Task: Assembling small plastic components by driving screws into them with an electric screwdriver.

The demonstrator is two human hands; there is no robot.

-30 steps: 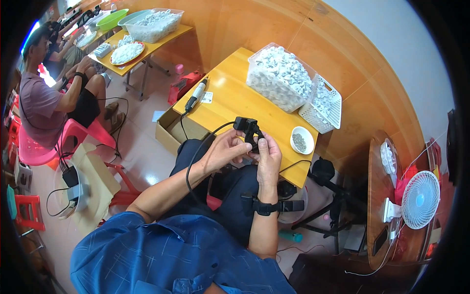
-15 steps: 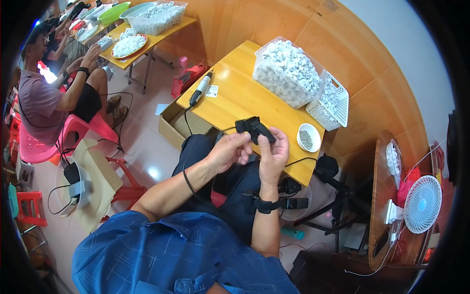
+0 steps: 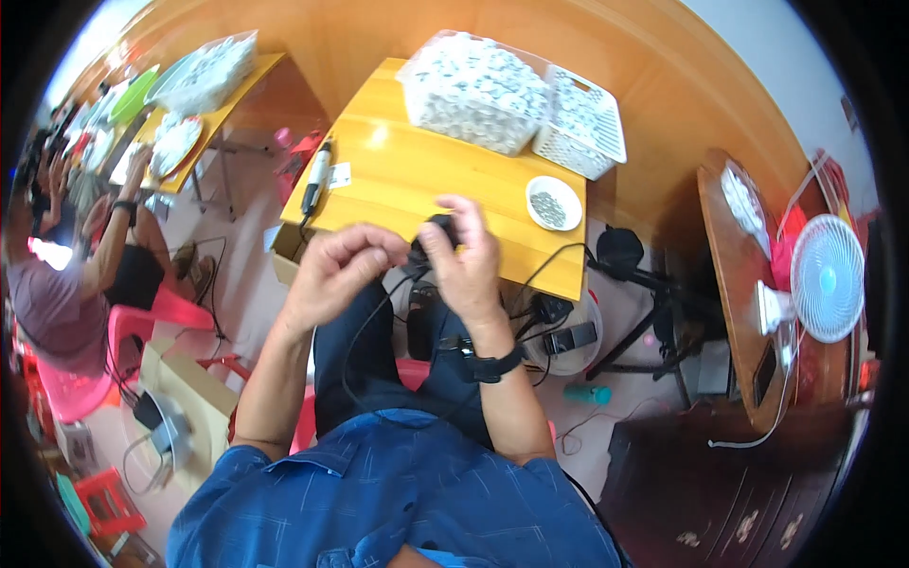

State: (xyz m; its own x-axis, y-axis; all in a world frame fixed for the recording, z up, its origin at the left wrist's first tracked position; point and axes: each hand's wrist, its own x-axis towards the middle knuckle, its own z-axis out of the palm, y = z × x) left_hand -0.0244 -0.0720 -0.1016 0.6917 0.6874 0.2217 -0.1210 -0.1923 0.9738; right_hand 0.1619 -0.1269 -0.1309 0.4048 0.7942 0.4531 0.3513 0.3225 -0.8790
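A small black device [image 3: 437, 230] with a trailing black cable [image 3: 365, 327] is held above the lap, at the near edge of the yellow table [image 3: 417, 170]. The right hand [image 3: 466, 260] is closed around it from the right; the left hand [image 3: 336, 270] is pinched shut beside it, fingertips at its left side (whether a separate small part is pinched cannot be told). The step in hand is judged to be a fitting or adjusting operation on the device. The next move calls for a steady hold and fine fingertip alignment. Beyond, a pen-shaped tool [image 3: 316, 176] lies on the table, then a small white dish [image 3: 554, 203], a bag of small white parts [image 3: 473, 90] and a white basket [image 3: 582, 123].
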